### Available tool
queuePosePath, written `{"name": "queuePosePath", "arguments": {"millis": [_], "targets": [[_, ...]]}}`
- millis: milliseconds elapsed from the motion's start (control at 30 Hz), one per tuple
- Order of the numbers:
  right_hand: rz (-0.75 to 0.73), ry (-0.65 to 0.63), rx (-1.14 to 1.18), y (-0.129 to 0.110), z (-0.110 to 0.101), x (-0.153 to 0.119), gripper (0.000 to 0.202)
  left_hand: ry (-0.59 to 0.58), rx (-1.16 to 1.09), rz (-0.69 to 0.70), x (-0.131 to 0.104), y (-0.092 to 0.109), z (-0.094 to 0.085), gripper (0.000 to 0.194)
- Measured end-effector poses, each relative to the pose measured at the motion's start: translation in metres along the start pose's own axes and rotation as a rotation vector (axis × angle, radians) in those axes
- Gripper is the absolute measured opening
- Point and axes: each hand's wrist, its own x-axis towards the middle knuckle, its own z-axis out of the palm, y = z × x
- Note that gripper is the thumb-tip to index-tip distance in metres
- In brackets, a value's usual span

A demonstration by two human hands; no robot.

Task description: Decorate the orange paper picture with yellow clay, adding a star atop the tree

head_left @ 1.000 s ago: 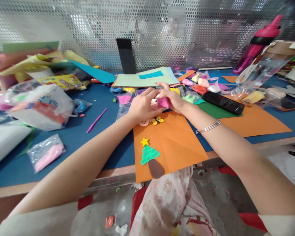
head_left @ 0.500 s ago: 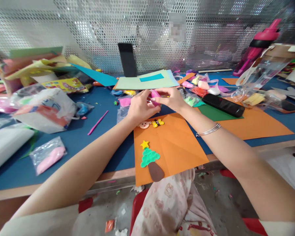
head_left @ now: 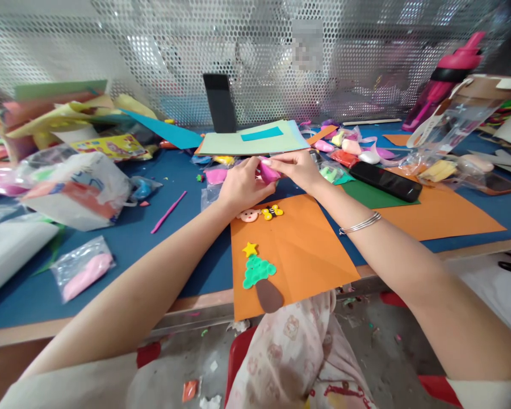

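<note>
Between both hands is a piece of magenta clay (head_left: 268, 171), above the far edge of an orange sheet (head_left: 310, 250). My left hand (head_left: 243, 184) curls round its left side, fingers bent. From the right, my right hand (head_left: 297, 169) pinches it with thumb and fingers. On the sheet lie a pale clay face (head_left: 249, 215), partly behind my left hand, a yellow and black bee (head_left: 272, 212), a yellow star (head_left: 250, 249), a green clay tree (head_left: 259, 271) and a brown trunk (head_left: 269, 295).
A magenta stick (head_left: 169, 212) and a bag of pink clay (head_left: 87, 271) lie at left. Behind the hands are stacked papers (head_left: 225, 145) and an upright black phone (head_left: 220, 103). A black case (head_left: 385, 180), clay packets and bottles (head_left: 445, 79) are at right.
The magenta clay now shows as a broader, cupped piece between the hands, and the right fingers have shifted slightly on it. The hands stay in nearly the same place.
</note>
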Motion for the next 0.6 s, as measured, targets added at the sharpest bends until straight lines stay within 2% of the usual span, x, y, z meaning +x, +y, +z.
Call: {"name": "queuePosePath", "arguments": {"millis": [367, 600], "targets": [[-0.028, 0.011, 0.008, 0.0045, 0.0008, 0.0000, 0.029, -0.003, 0.058, -0.013, -0.0012, 0.0016, 0.0014, 0.028], [-0.130, -0.025, -0.100, 0.0073, 0.0034, -0.0018, 0.027, -0.001, 0.071, -0.018, -0.0016, 0.0027, 0.0017, 0.023]]}}
